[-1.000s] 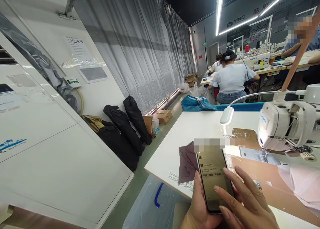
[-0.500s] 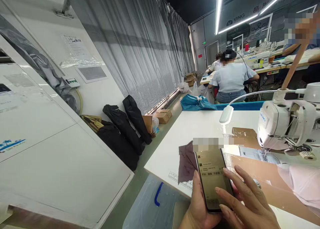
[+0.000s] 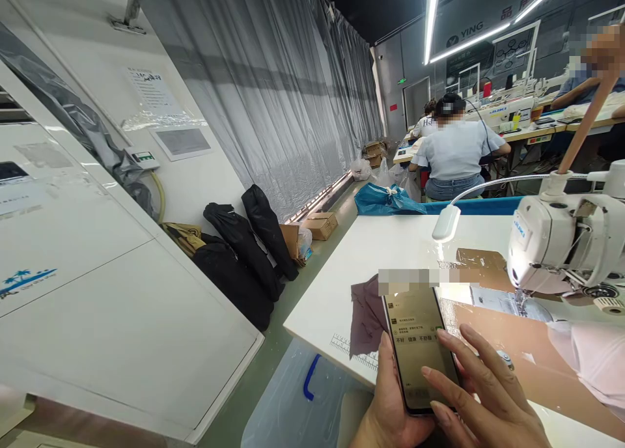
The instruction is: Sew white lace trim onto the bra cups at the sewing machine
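My left hand (image 3: 389, 402) is wrapped round a smartphone (image 3: 417, 357), which it props up over the table's near edge. The lit screen shows lines of text, and its top is blurred out. Over the lower right of the screen hovers my right hand (image 3: 493, 396), fingers spread, with nothing held; I cannot tell whether a fingertip touches the glass. A dark mauve piece of fabric (image 3: 365, 318) lies on the table just behind and left of the phone. Right of my hands is a white sewing machine (image 3: 541, 239), with pale pink fabric (image 3: 593, 357) near it.
The white table (image 3: 332, 285) has a printed ruler at its near edge. Below sits a translucent bin (image 3: 278, 402) with a blue handle. Black wrapped rolls (image 3: 239, 266) lean by a white cabinet (image 3: 122, 318). A lamp (image 3: 446, 223) overhangs the table. Co-workers sit at machines behind.
The whole view has shifted slightly to the right in the picture. My hands and the phone keep almost the same pose.
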Motion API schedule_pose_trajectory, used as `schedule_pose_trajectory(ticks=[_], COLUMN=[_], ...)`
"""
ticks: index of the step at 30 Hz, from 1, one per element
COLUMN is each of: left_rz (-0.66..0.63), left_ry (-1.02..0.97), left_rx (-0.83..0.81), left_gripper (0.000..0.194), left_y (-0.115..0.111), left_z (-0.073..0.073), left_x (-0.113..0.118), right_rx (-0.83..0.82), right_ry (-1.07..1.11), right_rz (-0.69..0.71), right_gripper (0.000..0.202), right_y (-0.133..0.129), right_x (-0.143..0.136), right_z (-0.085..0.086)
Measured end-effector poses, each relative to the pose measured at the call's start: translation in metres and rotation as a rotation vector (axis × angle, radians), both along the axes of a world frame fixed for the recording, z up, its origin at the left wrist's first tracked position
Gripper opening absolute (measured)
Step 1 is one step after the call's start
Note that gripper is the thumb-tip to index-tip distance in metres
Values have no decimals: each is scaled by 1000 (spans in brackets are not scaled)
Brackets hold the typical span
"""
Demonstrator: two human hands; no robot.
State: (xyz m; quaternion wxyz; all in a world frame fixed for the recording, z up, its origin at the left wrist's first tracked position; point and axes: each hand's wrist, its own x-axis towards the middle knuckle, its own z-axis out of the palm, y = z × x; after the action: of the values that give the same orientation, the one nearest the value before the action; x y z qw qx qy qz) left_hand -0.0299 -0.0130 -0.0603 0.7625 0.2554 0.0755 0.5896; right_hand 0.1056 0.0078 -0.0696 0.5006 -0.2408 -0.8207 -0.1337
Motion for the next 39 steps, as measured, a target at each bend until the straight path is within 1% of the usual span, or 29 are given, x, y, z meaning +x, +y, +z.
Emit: schedule_pose_trajectory(ticks=[7, 15, 24, 33, 39], left_rz=[9, 15, 19, 40, 29], left_ry=[3, -11, 14, 9, 2], left_rx=[-10, -17, -51, -49, -37], left_gripper=[67, 67, 68, 63, 64], left_y=[-2, -3, -3, -3, -3], left_z=[1, 1, 2, 3, 4], left_x=[0, 1, 1, 1, 1], right_rx=[29, 5, -20, 3, 4], right_ry=[-11, -16, 4, 11, -2], right_rz=[6, 7, 47, 21, 22], right_gripper=[19, 19, 21, 22, 23], right_y=[1, 0, 0, 2, 0], right_x=[0, 0, 1, -2, -2], right_z=[5, 1, 3, -1, 1])
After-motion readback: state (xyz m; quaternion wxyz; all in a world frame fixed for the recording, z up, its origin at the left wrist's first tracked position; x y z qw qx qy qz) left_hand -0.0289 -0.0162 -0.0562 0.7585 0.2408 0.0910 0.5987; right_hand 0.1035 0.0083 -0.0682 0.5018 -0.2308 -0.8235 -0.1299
